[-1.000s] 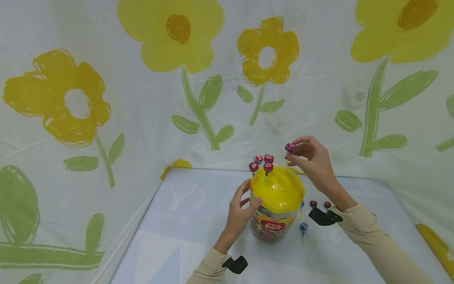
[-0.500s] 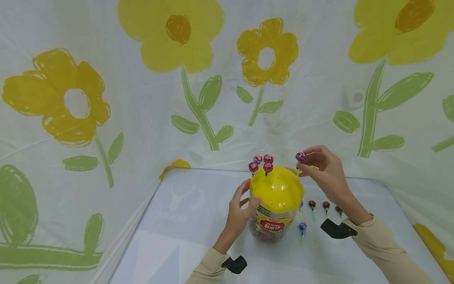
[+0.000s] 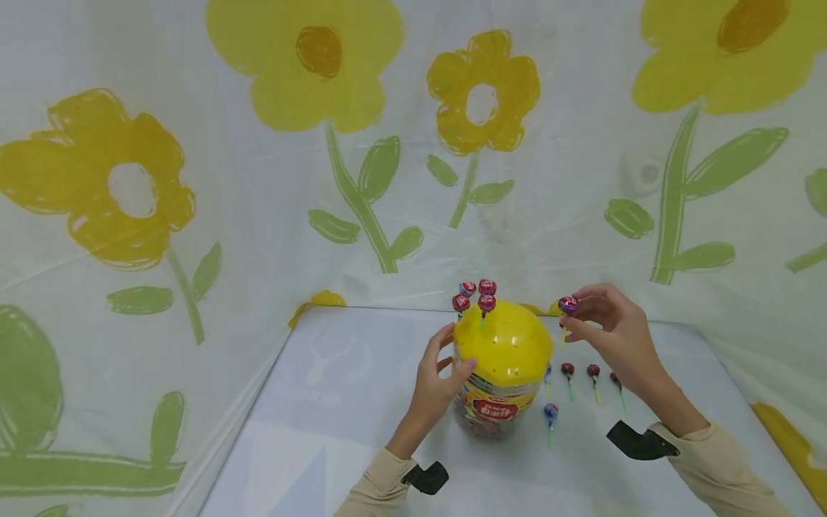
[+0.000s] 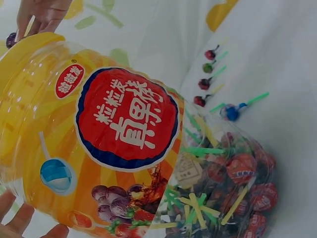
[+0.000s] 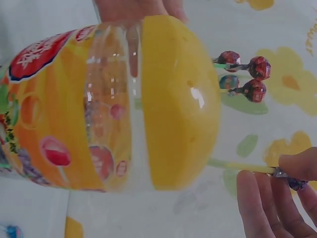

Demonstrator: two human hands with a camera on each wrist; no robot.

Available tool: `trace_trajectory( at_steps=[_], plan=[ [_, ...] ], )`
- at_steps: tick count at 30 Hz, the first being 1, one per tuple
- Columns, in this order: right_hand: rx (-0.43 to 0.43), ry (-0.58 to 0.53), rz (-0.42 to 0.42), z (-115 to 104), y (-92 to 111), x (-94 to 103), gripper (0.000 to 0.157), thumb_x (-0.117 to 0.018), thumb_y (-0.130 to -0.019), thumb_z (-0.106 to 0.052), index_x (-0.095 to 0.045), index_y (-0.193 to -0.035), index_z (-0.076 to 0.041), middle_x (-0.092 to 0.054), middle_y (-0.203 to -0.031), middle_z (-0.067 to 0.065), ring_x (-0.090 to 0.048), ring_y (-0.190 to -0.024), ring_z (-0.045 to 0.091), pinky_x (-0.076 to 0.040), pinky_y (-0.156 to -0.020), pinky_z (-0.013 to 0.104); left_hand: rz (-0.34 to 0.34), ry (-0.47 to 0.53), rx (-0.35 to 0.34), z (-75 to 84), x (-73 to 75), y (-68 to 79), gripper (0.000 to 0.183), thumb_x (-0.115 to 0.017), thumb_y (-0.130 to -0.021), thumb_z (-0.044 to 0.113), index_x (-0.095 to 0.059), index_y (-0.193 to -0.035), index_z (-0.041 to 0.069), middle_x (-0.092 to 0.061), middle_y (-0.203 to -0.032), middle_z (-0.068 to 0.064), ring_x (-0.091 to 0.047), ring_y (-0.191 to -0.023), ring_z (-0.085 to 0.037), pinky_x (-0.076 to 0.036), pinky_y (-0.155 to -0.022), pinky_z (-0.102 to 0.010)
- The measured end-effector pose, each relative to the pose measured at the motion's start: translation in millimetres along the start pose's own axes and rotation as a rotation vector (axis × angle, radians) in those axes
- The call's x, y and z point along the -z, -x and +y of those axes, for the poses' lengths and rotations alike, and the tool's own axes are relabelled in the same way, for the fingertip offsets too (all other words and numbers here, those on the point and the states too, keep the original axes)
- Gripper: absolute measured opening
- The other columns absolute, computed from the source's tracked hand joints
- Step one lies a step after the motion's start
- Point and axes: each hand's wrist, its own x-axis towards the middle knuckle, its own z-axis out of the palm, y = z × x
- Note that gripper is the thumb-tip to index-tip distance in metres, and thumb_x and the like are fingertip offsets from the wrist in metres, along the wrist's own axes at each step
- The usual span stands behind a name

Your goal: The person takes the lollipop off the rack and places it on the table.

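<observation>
So the big candy jar (image 3: 496,408) stands in the curled fingers of the left hand (image 3: 439,380), gripped near its top, probably so it won't wobble. There's open room between the yellow lid's edge (image 3: 513,345) and the right hand (image 3: 614,332), whose fingertips pinch one little lollipop (image 3: 568,305) just under its head.

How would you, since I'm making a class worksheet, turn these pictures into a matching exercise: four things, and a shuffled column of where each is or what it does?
Column one
1. Left hand
2. Right hand
3. Yellow lid
4. Nearer loose blue lollipop

Column two
A. Lies on the table
B. Pinches a lollipop
C. Tops the jar, with four lollipops standing in it
D. Holds the jar's side

Pairs: 1-D, 2-B, 3-C, 4-A
</observation>
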Motion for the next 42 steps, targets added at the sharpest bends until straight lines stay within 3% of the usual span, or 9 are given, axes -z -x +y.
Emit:
trace_trajectory(
  at_steps=[9,15,22,25,32,42],
  plan=[
    [-0.087,0.022,0.012,11.1,19.7,5.1,0.036,-0.065,-0.077,-0.006,-0.047,-0.109,-0.006,-0.058,-0.095,0.01,-0.06,-0.077,0.02,-0.052,-0.056,0.034,-0.04,-0.041,0.019,5.8,-3.5,-2.6,0.072,-0.058,-0.078,0.043,-0.02,-0.138,0.027,-0.025,-0.139,0.011,-0.024,-0.125,-0.011,-0.029,-0.097,-0.046],
    [-0.136,0.043,0.018,20.0,31.9,8.3,0.038,-0.066,-0.077,-0.008,-0.047,-0.109,-0.005,-0.059,-0.094,0.008,-0.06,-0.075,0.019,-0.052,-0.055,0.032,-0.024,-0.069,0.026,7.2,-6.5,-5.5,0.076,-0.06,-0.077,0.044,-0.019,-0.138,0.026,-0.025,-0.139,0.011,-0.025,-0.125,-0.009,-0.03,-0.097,-0.045],
    [-0.214,0.093,0.022,32.9,44.4,9.8,0.035,-0.065,-0.078,-0.013,-0.047,-0.108,-0.009,-0.059,-0.093,0.008,-0.061,-0.073,0.023,-0.052,-0.056,0.031,-0.007,-0.028,0.011,3.9,-6.7,-5.0,0.074,-0.062,-0.077,0.04,-0.021,-0.137,0.029,-0.028,-0.137,0.012,-0.026,-0.124,-0.009,-0.029,-0.097,-0.047],
    [-0.279,0.13,0.028,38.9,49.6,9.9,0.036,-0.065,-0.078,-0.017,-0.047,-0.108,-0.01,-0.059,-0.094,0.009,-0.062,-0.073,0.02,-0.052,-0.057,0.029,-0.009,-0.021,0.008,5.9,-6.7,-4.9,0.074,-0.063,-0.077,0.037,-0.022,-0.138,0.025,-0.029,-0.137,0.011,-0.027,-0.124,-0.01,-0.029,-0.097,-0.047],
    [-0.347,0.168,0.034,53.1,62.6,9.6,0.04,-0.065,-0.078,-0.023,-0.046,-0.108,-0.008,-0.059,-0.091,0.017,-0.062,-0.069,0.02,-0.052,-0.055,0.029,-0.014,0.008,-0.01,32.7,-4.6,-0.7,0.072,-0.061,-0.079,0.029,-0.025,-0.137,0.008,-0.032,-0.137,0.001,-0.03,-0.122,-0.018,-0.03,-0.095,-0.051],
    [-0.516,0.129,-0.006,86.1,84.9,5.0,0.045,-0.066,-0.077,-0.027,-0.044,-0.109,-0.005,-0.059,-0.09,0.018,-0.061,-0.07,0.021,-0.052,-0.056,0.032,-0.008,0.009,-0.007,36.0,-4.2,1.3,0.071,-0.061,-0.079,0.029,-0.025,-0.138,0.009,-0.032,-0.137,0.003,-0.028,-0.123,-0.015,-0.029,-0.096,-0.049]
  ],
)
